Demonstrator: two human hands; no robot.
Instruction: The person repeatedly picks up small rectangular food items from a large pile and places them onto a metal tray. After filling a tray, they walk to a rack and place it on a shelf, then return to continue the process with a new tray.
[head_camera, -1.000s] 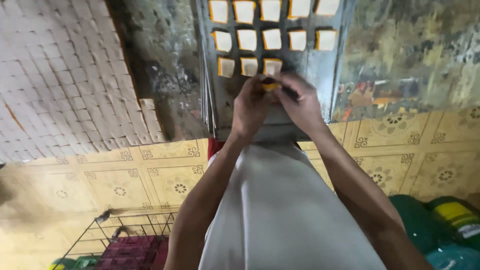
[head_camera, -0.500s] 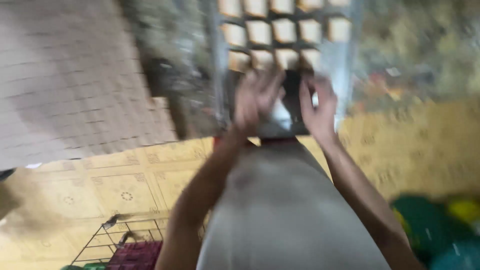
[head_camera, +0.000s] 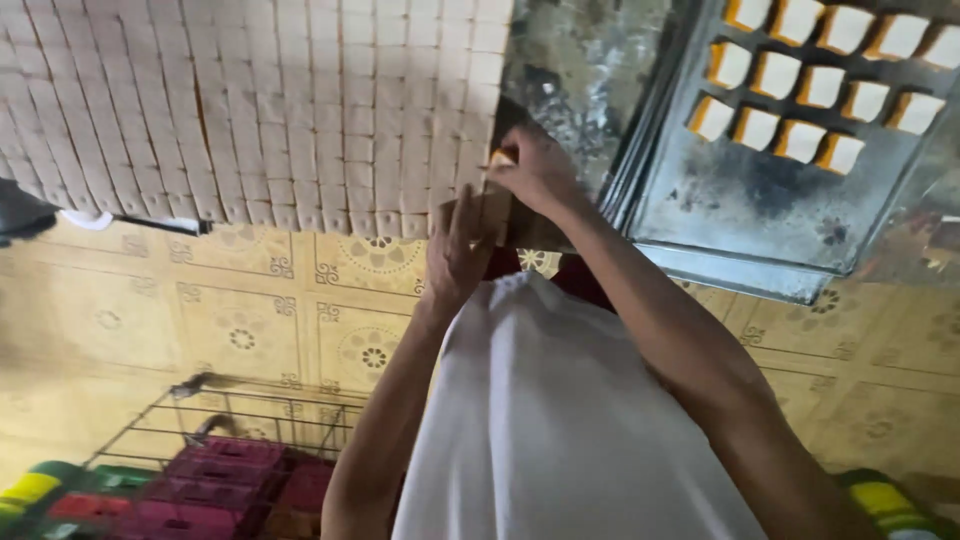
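Right hand (head_camera: 535, 170): pinching one small pale dough square (head_camera: 500, 158) at the corner of the big sheet of cut squares (head_camera: 250, 100).
Left hand (head_camera: 455, 250): fingers spread, holding nothing, just below.
Grey metal tray (head_camera: 740, 200): right, bearing rows of squares.

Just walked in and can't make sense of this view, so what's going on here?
A person is working at a large sheet of pale dough cut into small squares. The right hand pinches a piece at the sheet's near corner, while the left hand lies open just beside it at the edge. To the right sits a metal tray with two rows of cut squares laid out; most of it is bare.
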